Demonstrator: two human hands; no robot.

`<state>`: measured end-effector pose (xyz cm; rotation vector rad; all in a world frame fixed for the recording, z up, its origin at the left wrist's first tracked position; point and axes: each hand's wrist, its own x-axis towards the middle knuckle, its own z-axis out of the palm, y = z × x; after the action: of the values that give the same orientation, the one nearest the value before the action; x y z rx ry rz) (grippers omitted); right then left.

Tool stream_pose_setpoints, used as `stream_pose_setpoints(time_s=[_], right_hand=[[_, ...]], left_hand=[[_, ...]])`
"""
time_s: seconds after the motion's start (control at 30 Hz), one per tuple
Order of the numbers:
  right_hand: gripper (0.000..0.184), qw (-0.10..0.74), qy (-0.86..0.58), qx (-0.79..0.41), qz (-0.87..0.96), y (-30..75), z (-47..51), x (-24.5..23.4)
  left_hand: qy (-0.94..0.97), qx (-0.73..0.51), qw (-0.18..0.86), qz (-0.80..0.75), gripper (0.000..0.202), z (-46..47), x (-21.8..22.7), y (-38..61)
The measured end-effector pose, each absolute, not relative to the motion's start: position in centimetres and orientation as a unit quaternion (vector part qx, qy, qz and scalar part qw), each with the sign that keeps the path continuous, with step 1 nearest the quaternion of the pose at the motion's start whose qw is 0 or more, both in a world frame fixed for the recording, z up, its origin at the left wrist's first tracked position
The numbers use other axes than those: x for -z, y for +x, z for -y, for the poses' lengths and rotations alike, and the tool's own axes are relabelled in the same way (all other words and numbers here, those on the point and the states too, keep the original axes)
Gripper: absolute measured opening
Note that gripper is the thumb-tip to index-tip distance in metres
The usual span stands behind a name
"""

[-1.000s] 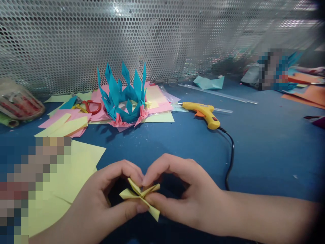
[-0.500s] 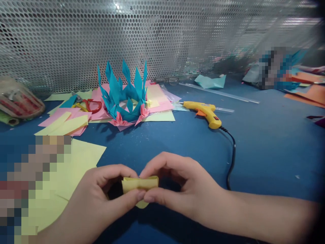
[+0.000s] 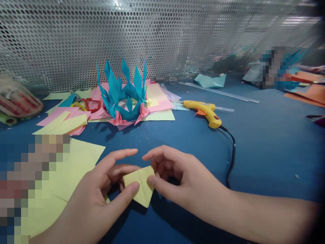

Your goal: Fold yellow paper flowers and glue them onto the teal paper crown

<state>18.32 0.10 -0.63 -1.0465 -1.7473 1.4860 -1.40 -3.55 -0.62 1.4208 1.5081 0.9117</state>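
A small folded piece of yellow paper (image 3: 141, 189) is held just above the blue table between my two hands. My left hand (image 3: 109, 184) pinches its left side, thumb on the front face and the index finger raised off it. On the right edge, my right hand (image 3: 175, 169) grips the paper between thumb and curled fingers, its index finger lifted. A crease runs down the paper's middle, and its lower end comes to a point. What lies behind the paper is hidden by it and by my fingers.
Behind my hands stands a blue paper crown (image 3: 129, 108) on coloured sheets. Red-handled scissors (image 3: 92, 105) lie left of it, a yellow glue gun (image 3: 203, 110) with a black cord to the right. Yellow sheets (image 3: 78, 166) lie at left. A perforated metal panel (image 3: 162, 37) closes the back.
The folded paper has turned from edge-on, with its folds gathered, to show a flat creased face. Both index fingers have lifted off it, and my hands have parted slightly.
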Motion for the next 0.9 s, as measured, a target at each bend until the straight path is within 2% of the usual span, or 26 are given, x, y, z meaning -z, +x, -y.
stream_pose_setpoints(time_s=[0.2,0.43,0.67,0.9], right_hand=[[0.018,0.273,-0.431,-0.53,0.678,18.4,-0.3,0.2],[0.015,0.258,-0.455,-0.464,0.715,18.8,-0.4,-0.1],[0.019,0.259,-0.455,-0.369,0.768,19.4,-1.1,-0.4],[0.02,0.289,-0.413,-0.336,0.796,19.7,-1.4,0.7]], left_hand=[[0.658,-0.324,0.369,-0.571,0.013,3.3,1.2,-2.1],[0.739,-0.304,0.279,-0.532,0.007,3.0,0.6,-1.9],[0.829,-0.256,0.154,-0.474,0.02,3.8,1.5,-2.3],[0.908,-0.245,-0.045,-0.336,0.033,4.4,2.6,-2.0]])
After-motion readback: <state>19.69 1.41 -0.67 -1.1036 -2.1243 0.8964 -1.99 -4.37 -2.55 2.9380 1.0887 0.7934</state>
